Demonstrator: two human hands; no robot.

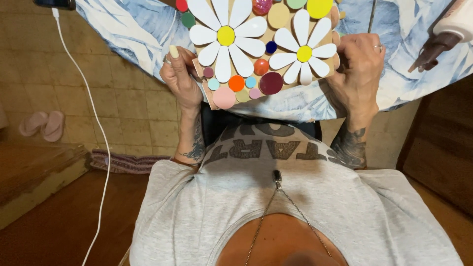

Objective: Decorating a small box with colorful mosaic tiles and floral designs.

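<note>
- Head view looks down on a wooden mosaic board with white daisy petals and coloured round tiles (pixel 256 49), held at the near edge of the bench (pixel 394 83), which is covered with a blue-and-white leaf-print cloth.
- Left hand (pixel 180 76) grasps the board's left edge, thumb laid on its face; right hand (pixel 357 66) has its fingers (pixel 362 47) clenched around the board's right edge.
- Judging by the tilt, loose tiles could slide off the board if it tips further toward the person's lap.
- A glue bottle with a brown nozzle (pixel 443 37) lies to the right of the board, near enough for an elbow to knock.
- Left of the board, a white charging cable (pixel 93 123) hangs to the floor; pink slippers (pixel 42 125) sit farther left.
</note>
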